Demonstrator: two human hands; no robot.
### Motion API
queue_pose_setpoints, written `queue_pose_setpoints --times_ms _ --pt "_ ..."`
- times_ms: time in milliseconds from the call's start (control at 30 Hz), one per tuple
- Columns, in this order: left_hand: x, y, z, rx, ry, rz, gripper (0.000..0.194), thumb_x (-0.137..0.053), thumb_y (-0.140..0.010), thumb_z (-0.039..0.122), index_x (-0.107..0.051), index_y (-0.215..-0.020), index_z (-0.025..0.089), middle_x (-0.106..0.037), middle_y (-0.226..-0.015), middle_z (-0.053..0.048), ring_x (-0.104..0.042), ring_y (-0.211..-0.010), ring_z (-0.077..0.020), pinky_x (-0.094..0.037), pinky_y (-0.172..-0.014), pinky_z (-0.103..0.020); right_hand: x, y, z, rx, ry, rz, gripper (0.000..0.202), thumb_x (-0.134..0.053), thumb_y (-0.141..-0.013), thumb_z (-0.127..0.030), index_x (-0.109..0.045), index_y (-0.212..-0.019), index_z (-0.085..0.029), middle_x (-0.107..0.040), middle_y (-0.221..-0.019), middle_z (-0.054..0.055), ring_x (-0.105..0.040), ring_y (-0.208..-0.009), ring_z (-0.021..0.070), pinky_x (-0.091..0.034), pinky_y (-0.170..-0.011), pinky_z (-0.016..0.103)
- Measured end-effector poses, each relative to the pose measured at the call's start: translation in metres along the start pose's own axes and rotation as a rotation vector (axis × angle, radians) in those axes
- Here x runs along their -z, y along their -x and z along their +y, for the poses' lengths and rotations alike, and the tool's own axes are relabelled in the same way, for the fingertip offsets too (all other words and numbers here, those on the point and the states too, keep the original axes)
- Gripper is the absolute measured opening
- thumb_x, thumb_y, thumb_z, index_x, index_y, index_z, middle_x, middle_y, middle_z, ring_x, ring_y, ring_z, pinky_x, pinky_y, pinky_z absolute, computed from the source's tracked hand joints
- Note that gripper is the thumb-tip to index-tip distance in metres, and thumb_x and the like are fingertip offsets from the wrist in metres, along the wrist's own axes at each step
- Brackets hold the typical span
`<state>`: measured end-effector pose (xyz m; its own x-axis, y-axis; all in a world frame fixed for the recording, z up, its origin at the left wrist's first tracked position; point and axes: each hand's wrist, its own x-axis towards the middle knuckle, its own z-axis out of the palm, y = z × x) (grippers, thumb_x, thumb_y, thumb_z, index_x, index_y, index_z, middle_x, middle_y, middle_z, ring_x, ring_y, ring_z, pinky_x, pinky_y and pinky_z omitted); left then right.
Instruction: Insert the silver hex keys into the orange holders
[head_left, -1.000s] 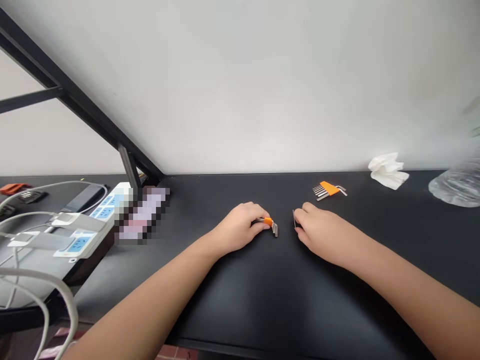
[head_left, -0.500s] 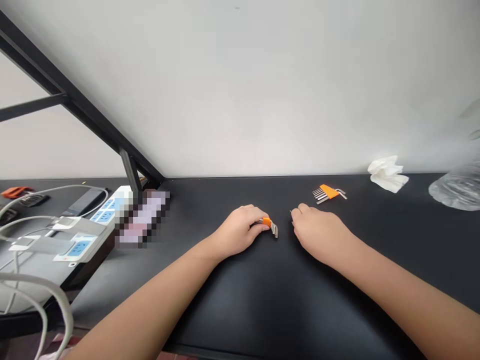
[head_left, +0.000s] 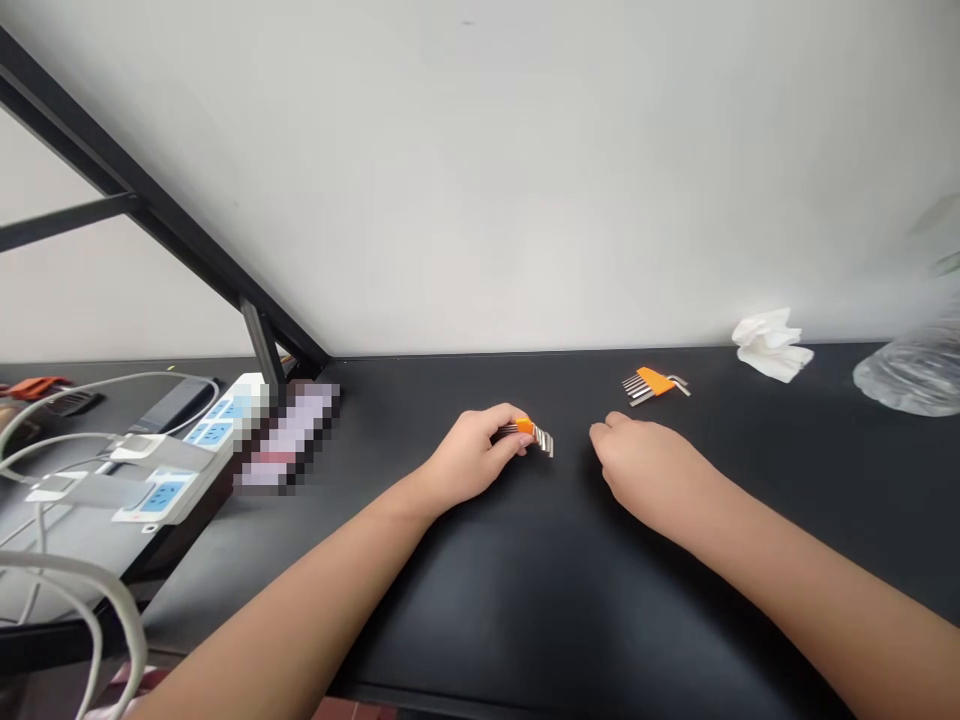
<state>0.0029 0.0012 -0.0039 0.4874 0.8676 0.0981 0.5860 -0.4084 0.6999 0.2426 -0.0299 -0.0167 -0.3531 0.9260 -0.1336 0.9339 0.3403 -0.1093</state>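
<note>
My left hand pinches a hex key set by its orange holder. The silver bent ends of the keys fan out to the right, and the straight ends show under my fingers. To the right, apart from the set, my right hand is closed low over the black table. Its fingertips are curled out of sight, so whatever they hold is hidden. A second hex key set in an orange holder lies on the table just beyond my right hand.
A crumpled white tissue and a clear plastic vessel are at the back right. On the left, a power strip with plugged-in chargers and white cables lies beside a black metal frame. A blurred-out object lies near it.
My right hand has moved slightly right, away from my left hand. The small tip seen at its fingers earlier is out of sight. The left hand's hex key set has turned a little, showing more keys.
</note>
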Motion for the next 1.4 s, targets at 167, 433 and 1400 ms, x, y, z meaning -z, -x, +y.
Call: queue_pose_setpoints --times_ms 167,433,1400 --pt "-0.001 0.001 -0.003 0.075 0.174 -0.008 0.015 -0.069 -0.094 0.031 -0.075 -0.099 0.018 -0.078 -0.092 -0.004 -0.069 -0.072 -0.0132 -0.058 -0.072 -0.027 -0.006 0.003 0.007 0.021 -0.144 0.067 0.023 -0.054 -0.083 0.003 -0.059 -0.081 -0.019 -0.056 -0.08 0.004 -0.053 -0.057 0.0146 -0.029 -0.05 0.029" --pt "-0.005 0.001 -0.003 0.112 0.407 -0.058 0.018 -0.075 -0.091 0.032 -0.074 -0.097 0.015 -0.076 -0.092 -0.006 -0.066 -0.072 -0.0122 -0.057 -0.071 -0.026 -0.001 0.002 0.009 0.387 -1.029 0.368 0.015 -0.058 -0.091 -0.014 -0.068 -0.099 -0.021 -0.065 -0.088 0.004 -0.063 -0.073 0.0163 -0.052 -0.067 0.03" --pt "-0.005 0.006 0.003 0.137 0.477 -0.137 0.024 -0.073 -0.093 0.037 -0.072 -0.099 0.013 -0.075 -0.091 -0.008 -0.063 -0.069 -0.0125 -0.054 -0.066 -0.027 -0.007 -0.001 0.005 0.17 -1.721 0.147 0.007 -0.07 -0.094 -0.027 -0.071 -0.094 -0.021 -0.068 -0.075 0.0 -0.066 -0.067 0.0143 -0.055 -0.07 0.031"
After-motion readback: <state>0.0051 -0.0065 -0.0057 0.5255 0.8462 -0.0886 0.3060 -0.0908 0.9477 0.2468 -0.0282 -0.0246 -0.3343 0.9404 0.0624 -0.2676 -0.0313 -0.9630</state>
